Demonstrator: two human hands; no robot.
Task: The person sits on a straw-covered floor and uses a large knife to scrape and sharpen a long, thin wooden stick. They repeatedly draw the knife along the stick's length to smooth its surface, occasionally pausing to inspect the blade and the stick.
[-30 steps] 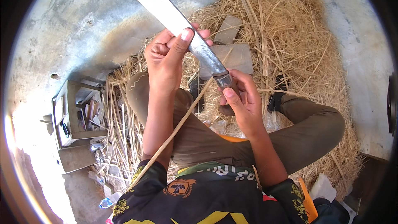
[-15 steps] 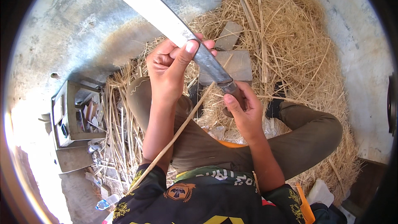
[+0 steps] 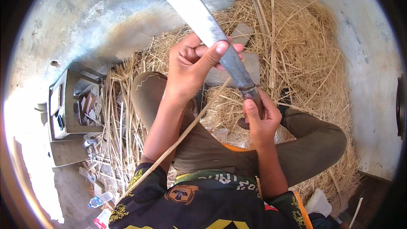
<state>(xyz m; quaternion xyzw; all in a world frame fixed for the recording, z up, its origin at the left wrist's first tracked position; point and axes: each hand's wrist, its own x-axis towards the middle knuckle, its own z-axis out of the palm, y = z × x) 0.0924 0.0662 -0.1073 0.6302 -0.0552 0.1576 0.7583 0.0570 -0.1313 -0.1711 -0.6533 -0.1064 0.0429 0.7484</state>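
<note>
A machete (image 3: 190, 10) with a broad, shiny blade is held up slantwise, its far end cut off by the top of the view. My left hand (image 3: 188, 68) grips the blade's lower part, thumb on the near face and fingertips showing past the far edge. Around the dark handle my right hand (image 3: 265, 121) is closed, thumb lying along it. A long, thin wooden strip (image 3: 186, 132) runs from by my left sleeve across my left forearm to just under the blade. Behind the blade's lower end lies a grey block (image 3: 251, 64), partly hidden.
Shavings and fibres (image 3: 313, 51) are heaped ahead and to the right. Long strips (image 3: 118, 123) lie by my left knee, beside a wooden cabinet (image 3: 76, 101) holding scraps. A plastic bottle (image 3: 101, 199) lies at lower left. Grey walls (image 3: 97, 21) stand around; my legs are folded.
Both hands have shifted right and slightly down with the machete. The blade is now a little steeper and its glare is weaker. Both grips look the same.
</note>
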